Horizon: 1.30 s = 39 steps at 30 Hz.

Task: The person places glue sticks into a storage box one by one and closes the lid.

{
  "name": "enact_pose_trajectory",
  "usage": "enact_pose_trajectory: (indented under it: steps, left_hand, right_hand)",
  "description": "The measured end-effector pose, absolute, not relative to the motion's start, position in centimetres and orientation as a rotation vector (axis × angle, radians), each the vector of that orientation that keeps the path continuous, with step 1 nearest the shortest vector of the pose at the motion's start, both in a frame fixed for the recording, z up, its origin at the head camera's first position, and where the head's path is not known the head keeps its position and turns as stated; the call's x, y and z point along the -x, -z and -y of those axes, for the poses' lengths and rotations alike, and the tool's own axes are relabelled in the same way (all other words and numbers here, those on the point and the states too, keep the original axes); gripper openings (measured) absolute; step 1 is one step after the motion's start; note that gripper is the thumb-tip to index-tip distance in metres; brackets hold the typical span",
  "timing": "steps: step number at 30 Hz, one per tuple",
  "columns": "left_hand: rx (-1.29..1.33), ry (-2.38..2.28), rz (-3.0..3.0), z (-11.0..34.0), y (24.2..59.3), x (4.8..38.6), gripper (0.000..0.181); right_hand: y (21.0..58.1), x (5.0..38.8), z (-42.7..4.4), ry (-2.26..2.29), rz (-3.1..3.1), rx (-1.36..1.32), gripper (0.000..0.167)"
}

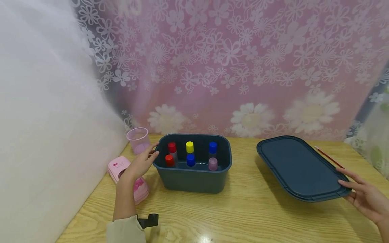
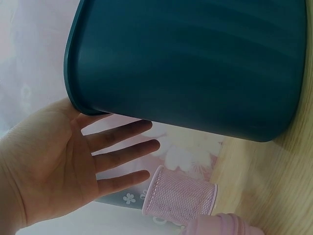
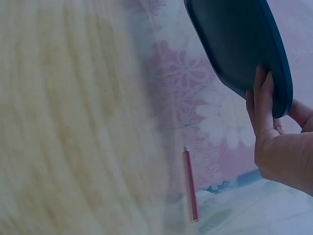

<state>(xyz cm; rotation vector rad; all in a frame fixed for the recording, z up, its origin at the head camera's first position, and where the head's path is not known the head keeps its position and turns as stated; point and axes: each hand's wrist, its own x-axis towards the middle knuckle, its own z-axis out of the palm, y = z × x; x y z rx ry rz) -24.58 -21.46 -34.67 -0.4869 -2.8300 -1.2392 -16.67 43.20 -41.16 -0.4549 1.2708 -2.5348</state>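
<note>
A dark blue-green plastic bin [image 1: 194,180] stands on the table, and several small bottles with red, yellow, blue and pinkish caps stand inside it. At its left end my left hand [image 1: 139,165] touches the rim. In the left wrist view three fingers [image 2: 122,155] are straight and spread beside the bin wall; the thumb is hidden. My right hand [image 1: 366,197] grips the near right corner of the matching lid [image 1: 301,168], thumb on top and fingers below. The lid is tilted, held above the table to the right of the bin.
A pink mesh cup [image 1: 138,140] stands behind my left hand. A pink case [image 1: 140,192] lies partly under my left forearm. A thin red pen-like stick [image 1: 328,156] lies at the back right, partly behind the lid. A floral curtain [image 1: 212,67] hangs along the table's back edge.
</note>
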Motion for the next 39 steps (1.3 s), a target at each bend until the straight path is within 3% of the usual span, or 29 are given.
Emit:
enact_pose_trajectory:
  steps: [15, 31, 39]
  left_hand:
    - [0.490, 1.209, 2.841, 21.5, 34.5, 24.5, 0.054]
    - [0.477, 0.867, 2.792, 19.9, 33.2, 25.3, 0.051]
    - [0.567, 0.777, 2.739, 18.2, 31.5, 25.6, 0.046]
  right_hand:
    - [36.5, 17.6, -41.9, 2.454, -1.128, 0.714, 0.058]
    - [31.4, 19.1, -38.4, 2.410, -1.514, 0.500, 0.050]
    - [27.4, 20.3, -35.7, 2.320, -1.732, 0.544, 0.050]
